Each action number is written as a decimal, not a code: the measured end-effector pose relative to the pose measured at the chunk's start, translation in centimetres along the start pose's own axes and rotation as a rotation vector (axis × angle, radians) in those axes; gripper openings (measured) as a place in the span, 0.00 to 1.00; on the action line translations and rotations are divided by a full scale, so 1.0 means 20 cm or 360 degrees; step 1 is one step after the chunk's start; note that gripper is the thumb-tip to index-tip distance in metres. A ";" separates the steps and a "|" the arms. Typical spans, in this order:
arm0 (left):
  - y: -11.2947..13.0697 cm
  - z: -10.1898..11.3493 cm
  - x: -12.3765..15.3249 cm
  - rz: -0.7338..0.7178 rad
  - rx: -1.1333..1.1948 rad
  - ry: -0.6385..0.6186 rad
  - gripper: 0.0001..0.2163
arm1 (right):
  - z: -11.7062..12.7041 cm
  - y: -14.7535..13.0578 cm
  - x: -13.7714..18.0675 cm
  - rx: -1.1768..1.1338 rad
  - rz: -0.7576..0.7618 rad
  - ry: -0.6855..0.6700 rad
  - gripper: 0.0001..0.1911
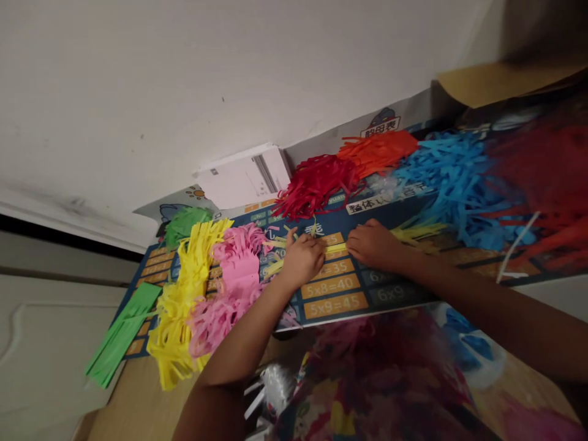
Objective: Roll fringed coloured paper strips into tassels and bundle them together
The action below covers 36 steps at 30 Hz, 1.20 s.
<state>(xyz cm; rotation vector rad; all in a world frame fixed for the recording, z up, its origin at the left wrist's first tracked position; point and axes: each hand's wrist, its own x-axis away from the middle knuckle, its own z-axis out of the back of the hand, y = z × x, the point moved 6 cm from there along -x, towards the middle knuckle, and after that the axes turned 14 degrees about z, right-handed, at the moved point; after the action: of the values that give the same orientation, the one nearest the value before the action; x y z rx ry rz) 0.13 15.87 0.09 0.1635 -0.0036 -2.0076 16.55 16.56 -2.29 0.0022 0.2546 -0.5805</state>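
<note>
Two hands (304,257) (371,245), yellow strip (335,248), running sideways

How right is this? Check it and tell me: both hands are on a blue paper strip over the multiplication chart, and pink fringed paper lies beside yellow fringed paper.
Wrong colour: the head view shows the left hand and right hand on a yellow paper strip, not blue, over the multiplication chart; pink fringed paper lies beside yellow fringed paper.

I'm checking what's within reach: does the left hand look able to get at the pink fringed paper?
Probably yes: the pink fringed paper lies close beside the left hand, with only thin paper strips between, though that hand is occupied with the yellow strip.
</note>
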 end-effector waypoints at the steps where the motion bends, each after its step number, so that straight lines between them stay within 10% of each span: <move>1: -0.02 0.00 0.01 0.0016 0.0041 -0.0005 0.09 | -0.01 0.02 0.02 -0.0023 -0.0033 0.0019 0.13; 21: -0.13 -0.12 -0.07 0.0311 0.0059 -0.0170 0.11 | -0.08 0.22 0.10 -0.0264 -0.0497 0.0077 0.08; 26: -0.12 -0.08 -0.04 0.0072 0.0190 0.0102 0.08 | -0.04 0.27 0.15 -0.0247 -0.0533 0.0151 0.06; 30: -0.05 -0.05 0.01 -0.0285 0.0099 0.0236 0.09 | 0.08 0.12 0.08 0.0209 -0.0256 0.0160 0.07; 36: 0.02 -0.01 0.00 -0.0236 -0.0017 0.0284 0.08 | 0.08 -0.11 -0.09 0.0350 0.0305 -0.0088 0.11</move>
<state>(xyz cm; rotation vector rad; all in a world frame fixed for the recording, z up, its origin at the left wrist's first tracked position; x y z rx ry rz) 0.59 15.67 0.02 0.3444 0.1360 -2.1336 14.28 15.63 -0.15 0.2208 0.1340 -0.4150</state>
